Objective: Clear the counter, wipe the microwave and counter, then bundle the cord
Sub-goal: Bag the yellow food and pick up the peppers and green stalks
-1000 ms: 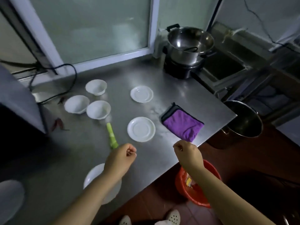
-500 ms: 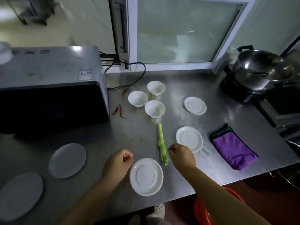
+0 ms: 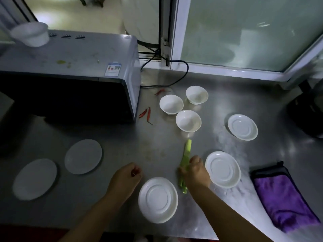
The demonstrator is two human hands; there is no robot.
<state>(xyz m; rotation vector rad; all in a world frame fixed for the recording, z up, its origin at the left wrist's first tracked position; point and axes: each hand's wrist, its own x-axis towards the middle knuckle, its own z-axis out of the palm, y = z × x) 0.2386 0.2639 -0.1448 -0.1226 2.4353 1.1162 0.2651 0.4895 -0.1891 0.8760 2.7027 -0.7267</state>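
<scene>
Now the right hand (image 3: 195,172) has come down and curls round the green stalk (image 3: 186,154) on the surface (image 3: 157,147). Left hand (image 3: 125,179) is curled, maybe pinching something red; hard to tell. A cup (image 3: 30,34) sits on the microwave (image 3: 70,67). Three bowls (image 3: 188,120) look empty. The purple cloth (image 3: 283,199) is cut off at right.

Two bare forearms enter from the bottom edge of the frame, one at lower centre-left and one at lower right. Neither shows a sleeve (whatever is worn above the elbow lies outside the frame). No watch, band or glove shows on the left hand (image 3: 125,179) or the right hand (image 3: 196,172). The wrists are plain, and no rings can be made out.
</scene>
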